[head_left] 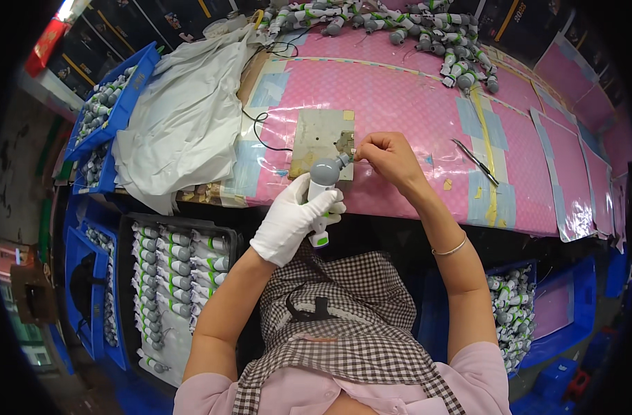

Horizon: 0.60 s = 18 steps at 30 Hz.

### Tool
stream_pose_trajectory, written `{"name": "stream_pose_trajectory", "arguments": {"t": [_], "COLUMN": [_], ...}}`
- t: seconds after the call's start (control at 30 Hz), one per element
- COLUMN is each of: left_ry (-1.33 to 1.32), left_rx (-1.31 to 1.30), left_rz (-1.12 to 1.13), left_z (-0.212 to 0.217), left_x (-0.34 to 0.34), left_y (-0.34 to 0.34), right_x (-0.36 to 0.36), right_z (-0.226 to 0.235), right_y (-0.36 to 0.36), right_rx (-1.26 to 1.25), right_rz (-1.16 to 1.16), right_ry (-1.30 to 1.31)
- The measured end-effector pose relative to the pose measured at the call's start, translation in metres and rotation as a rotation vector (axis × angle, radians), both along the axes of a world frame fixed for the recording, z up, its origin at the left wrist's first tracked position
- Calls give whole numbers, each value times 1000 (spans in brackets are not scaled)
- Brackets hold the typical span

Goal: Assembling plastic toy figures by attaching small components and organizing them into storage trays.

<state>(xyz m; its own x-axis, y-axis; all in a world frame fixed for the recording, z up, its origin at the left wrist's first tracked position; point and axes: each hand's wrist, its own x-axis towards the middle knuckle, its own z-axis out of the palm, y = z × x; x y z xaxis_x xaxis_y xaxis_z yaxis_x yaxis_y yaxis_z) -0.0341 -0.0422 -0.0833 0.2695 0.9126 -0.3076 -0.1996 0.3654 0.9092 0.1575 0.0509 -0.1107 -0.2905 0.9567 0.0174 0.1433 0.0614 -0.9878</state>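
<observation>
My left hand [285, 220], in a white glove, is wrapped round a white handheld device [324, 172] with a rounded grey head, a narrow grey tip and a green accent at its lower end. The tip points up and to the right, over a metal plate [312, 131] on the pink-covered bench. Close beside that tip, my bare right hand [392, 159] has thumb and forefinger pinched together. What sits in the pinch is too small to make out.
A pen [476, 162] lies on the bench [392, 90] to the right. Several similar devices [440, 34] are heaped at the back. White cloth [184, 104] covers the left end. Below left stands a black crate [234, 242] with rows of devices; blue bins [139, 83] hold more.
</observation>
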Motion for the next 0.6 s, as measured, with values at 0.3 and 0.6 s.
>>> {"name": "stream_pose_trajectory", "arguments": {"t": [0.3,0.6], "left_ry": [-210,-342], "left_rx": [-107,-111], "left_rz": [-2,60], "left_z": [7,0], "left_x": [-2,-2], "left_y": [14,16], "right_x": [8,4], "right_z": [8,15], "right_y": [22,13], "right_rx": [-212,-169], "right_rz": [218,130], "right_ry": [-74,-123]}}
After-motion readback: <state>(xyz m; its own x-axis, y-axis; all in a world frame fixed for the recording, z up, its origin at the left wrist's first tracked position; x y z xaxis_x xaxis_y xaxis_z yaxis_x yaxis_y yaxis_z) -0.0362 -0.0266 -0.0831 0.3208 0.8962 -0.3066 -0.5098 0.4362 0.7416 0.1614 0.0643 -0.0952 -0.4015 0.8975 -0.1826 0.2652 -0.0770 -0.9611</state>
